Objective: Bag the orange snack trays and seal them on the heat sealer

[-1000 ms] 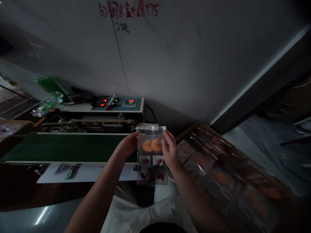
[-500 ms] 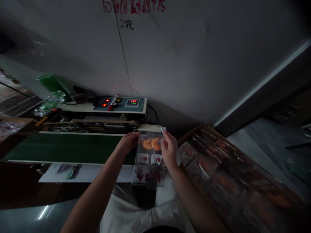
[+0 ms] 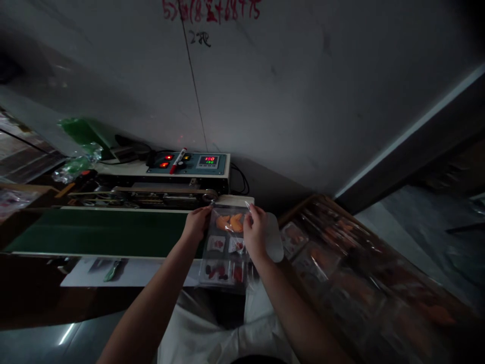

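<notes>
A clear plastic bag [image 3: 223,260] holds a tray of orange curved pieces, small white packets and dark red pieces. My left hand [image 3: 197,222] pinches its upper left corner beside the sealing machine's roller. At the upper right edge, my right hand [image 3: 254,230] is closed on the film, with a bit of clear plastic sticking up past the fingers. The bag's top edge lies close to the end of the belt machine [image 3: 189,164], whose display reads 190. Its green conveyor belt [image 3: 106,232] runs off to the left of my hands.
At the right stands a large carton [image 3: 314,199] of similar filled packs. A red-and-white marker [image 3: 178,161] rests on the control panel. Green and clear plastic wrap [image 3: 79,162] lies at the left, near another box [image 3: 22,202]. A white board [image 3: 147,275] juts out below the belt.
Both hands and the bag have shifted a little to the left, toward the machine's roller. More of the white plate at the right of the bag now shows.
</notes>
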The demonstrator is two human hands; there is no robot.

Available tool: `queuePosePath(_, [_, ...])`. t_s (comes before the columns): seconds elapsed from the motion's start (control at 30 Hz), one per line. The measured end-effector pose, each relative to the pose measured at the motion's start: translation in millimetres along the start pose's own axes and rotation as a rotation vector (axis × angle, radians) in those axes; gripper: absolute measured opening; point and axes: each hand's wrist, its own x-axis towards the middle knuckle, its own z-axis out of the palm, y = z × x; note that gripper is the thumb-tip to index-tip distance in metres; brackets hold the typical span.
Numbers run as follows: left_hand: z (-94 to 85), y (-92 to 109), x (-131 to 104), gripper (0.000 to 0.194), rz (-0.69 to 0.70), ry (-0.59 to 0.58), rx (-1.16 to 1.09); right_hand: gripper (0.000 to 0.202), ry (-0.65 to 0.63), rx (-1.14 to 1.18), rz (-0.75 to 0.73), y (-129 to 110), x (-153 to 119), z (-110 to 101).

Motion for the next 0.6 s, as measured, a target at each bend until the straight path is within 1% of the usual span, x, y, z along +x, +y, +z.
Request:
queuePosePath(0.1, [-4.7,5,0,0.023,0.005,0.028,-0.003,0.037,-0.017,0.012,0.006,-5,-1,7])
queuePosePath(0.17, [-5.9,7,-2,0.022,0.005,0.023,0.000,0.037,-0.018,0.015,0.001,-7,-3,8])
queuePosePath(0.3, [-2.0,6,-3,0.021,0.001,-0.011,0.006,0.035,0.011,-0.016,0.005,-4,-5,0])
queuePosePath(0.43, [3.0,2,2,0.023,0.005,-0.003,0.003,0.035,0.014,-0.033,0.033,-1,-3,-4])
queuePosePath(0.5, [2.0,2,5,0.024,0.006,-0.001,0.002,0.035,0.005,-0.024,0.040,-2,-1,-1])
queuePosePath(0.6, [-4.1,4,8,0.025,0.009,0.004,0.000,0.036,0.007,-0.004,0.026,-3,0,10])
